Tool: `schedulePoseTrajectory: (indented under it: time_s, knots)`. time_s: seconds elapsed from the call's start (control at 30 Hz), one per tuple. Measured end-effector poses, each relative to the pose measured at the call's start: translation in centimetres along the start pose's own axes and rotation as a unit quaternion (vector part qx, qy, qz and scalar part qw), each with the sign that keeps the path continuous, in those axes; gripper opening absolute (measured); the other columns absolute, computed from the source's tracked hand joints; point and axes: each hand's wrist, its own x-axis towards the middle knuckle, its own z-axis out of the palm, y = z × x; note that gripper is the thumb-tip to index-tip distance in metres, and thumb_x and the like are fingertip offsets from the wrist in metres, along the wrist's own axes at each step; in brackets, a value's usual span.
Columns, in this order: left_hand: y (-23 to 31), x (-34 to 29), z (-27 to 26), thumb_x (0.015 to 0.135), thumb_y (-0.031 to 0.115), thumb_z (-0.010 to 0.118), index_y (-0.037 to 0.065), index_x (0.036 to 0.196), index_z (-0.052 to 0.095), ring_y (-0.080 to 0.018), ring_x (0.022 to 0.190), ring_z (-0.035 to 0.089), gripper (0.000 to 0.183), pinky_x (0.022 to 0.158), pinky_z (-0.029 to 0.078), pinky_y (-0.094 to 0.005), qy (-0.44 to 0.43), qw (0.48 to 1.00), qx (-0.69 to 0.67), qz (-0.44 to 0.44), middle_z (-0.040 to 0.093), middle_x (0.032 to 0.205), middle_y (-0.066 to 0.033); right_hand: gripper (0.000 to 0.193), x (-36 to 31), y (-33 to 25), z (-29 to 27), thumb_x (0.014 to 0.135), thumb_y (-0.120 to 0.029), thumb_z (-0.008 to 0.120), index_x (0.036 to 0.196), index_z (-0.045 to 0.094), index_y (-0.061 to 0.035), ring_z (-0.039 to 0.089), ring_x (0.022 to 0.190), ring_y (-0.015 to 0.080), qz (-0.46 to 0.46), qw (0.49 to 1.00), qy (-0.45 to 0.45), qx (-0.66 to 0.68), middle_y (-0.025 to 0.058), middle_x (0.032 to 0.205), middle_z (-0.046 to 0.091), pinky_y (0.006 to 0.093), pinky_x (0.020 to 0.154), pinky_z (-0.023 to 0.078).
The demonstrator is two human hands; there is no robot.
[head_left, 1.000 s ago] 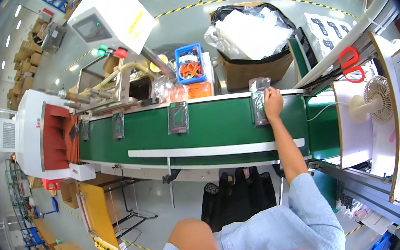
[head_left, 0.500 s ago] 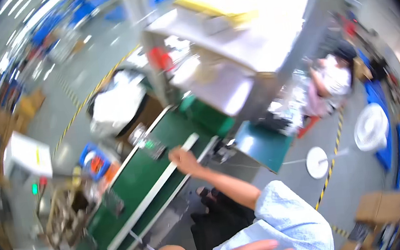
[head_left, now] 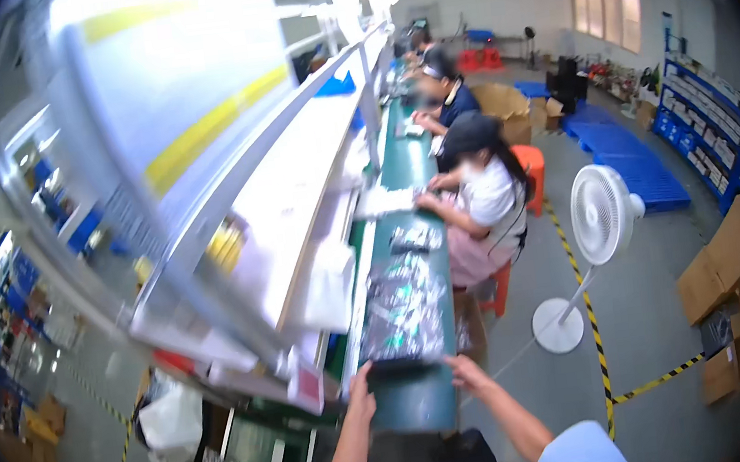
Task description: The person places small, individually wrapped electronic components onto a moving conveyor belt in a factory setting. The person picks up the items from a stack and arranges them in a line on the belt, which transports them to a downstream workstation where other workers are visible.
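Both of my hands are at the near end of the green bench top (head_left: 423,412), one on each side of a long black bar-like edge (head_left: 404,367). My left hand (head_left: 360,394) is closed at its left end. My right hand (head_left: 468,374) pinches near its right end. Just beyond the black edge lies a heap of clear plastic bags (head_left: 402,309) with dark contents and small green glints. Whether the black edge belongs to a tray under the bags is too blurred to tell.
A co-worker (head_left: 484,191) in a white top sits at the bench's right side, others farther along. A white shelf frame (head_left: 295,212) rises on the left. A white standing fan (head_left: 601,214) is at the right, near cardboard boxes (head_left: 721,268). A lower green belt (head_left: 270,434) is lower left.
My view has swung from the lower green belt to the long bench. One hand had been stretched out and the other had spread fingers; now both are at the black edge.
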Motion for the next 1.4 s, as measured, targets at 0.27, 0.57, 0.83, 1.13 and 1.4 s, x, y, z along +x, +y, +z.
schedulePoseTrajectory:
  time_s: [0.27,0.57,0.83,1.13,1.4]
  knots:
    - [0.5,14.9,0.3,0.077,0.034,0.063,0.008,0.108,0.057,-0.0215,0.094,0.057,0.042,0.084,0.044,-0.0371,-0.171,0.985,0.019,-0.024,0.061,0.103,-0.0062,0.068,4.3,-8.7,5.4,0.070,-0.054,0.066,0.117,0.053,-0.0073,0.047,0.091,0.0136,0.090,0.981,-0.165,-0.049,0.0008,0.105,0.053,0.0290,0.072,0.038]
    - [2.3,8.4,4.8,0.085,0.025,0.056,0.003,0.128,0.037,-0.0166,0.109,0.045,0.052,0.093,0.036,-0.0314,-0.196,0.969,0.147,0.006,0.047,0.119,-0.0068,0.071,7.8,-6.9,4.6,0.073,-0.050,0.066,0.119,0.049,0.0009,0.050,0.104,0.0183,-0.034,0.980,-0.178,-0.081,0.0112,0.115,0.054,0.0297,0.088,0.039]
    - [3.0,6.4,5.9,0.075,0.037,0.065,0.001,0.116,0.050,-0.0211,0.100,0.052,0.057,0.088,0.039,-0.0332,-0.128,0.977,0.171,0.019,0.056,0.110,-0.0099,0.081,8.9,-5.6,3.4,0.071,-0.052,0.065,0.129,0.037,-0.0022,0.046,0.110,0.0206,-0.005,0.983,-0.166,-0.084,0.0097,0.122,0.048,0.0325,0.090,0.038]
    - [2.1,5.8,6.4,0.074,0.038,0.065,-0.001,0.121,0.045,-0.0219,0.105,0.049,0.064,0.092,0.036,-0.0327,-0.110,0.973,0.202,0.032,0.053,0.114,-0.0114,0.069,9.3,-4.3,1.7,0.077,-0.038,0.065,0.127,0.037,-0.0017,0.049,0.106,0.0187,0.015,0.978,-0.208,0.009,0.0088,0.120,0.049,0.0325,0.089,0.040]
    - [-1.8,1.4,6.4,0.073,0.031,0.069,0.001,0.130,0.029,-0.0211,0.102,0.049,0.076,0.085,0.040,-0.0337,-0.100,0.979,0.133,0.117,0.047,0.117,-0.0145,0.059,4.6,-7.2,-1.7,0.077,-0.023,0.066,0.125,0.038,-0.0030,0.050,0.104,0.0161,0.047,0.963,-0.260,0.050,0.0065,0.115,0.051,0.0320,0.089,0.041]
